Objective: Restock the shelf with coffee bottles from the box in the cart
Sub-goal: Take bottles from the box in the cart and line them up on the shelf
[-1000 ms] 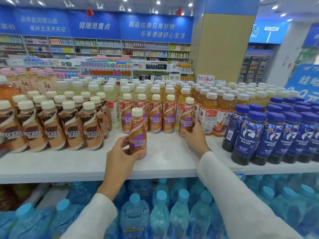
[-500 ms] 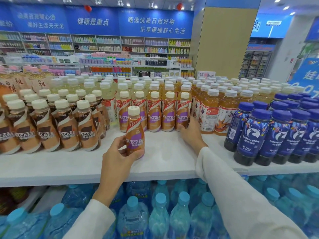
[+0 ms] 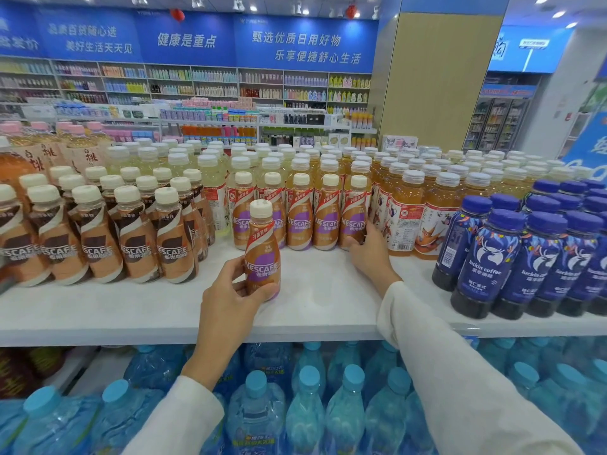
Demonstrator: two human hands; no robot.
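My left hand [image 3: 230,300] grips a purple-label Nescafe coffee bottle [image 3: 262,247], upright on the white shelf [image 3: 164,310], a little in front of the row. A row of several matching purple-label bottles [image 3: 300,215] stands behind it. My right hand [image 3: 369,251] holds the lower part of the rightmost bottle of that row [image 3: 356,211], fingers curled around its base. The box and the cart are out of view.
Brown-label Nescafe bottles [image 3: 98,234] fill the shelf's left side. Orange tea bottles [image 3: 410,211] stand right of my right hand, dark blue coffee bottles [image 3: 512,254] further right. Water bottles with blue caps [image 3: 312,405] sit on the level below. Bare shelf lies between my hands.
My right hand pushed the rightmost purple bottle back into line with its row. My left hand and its bottle have hardly moved on the shelf.
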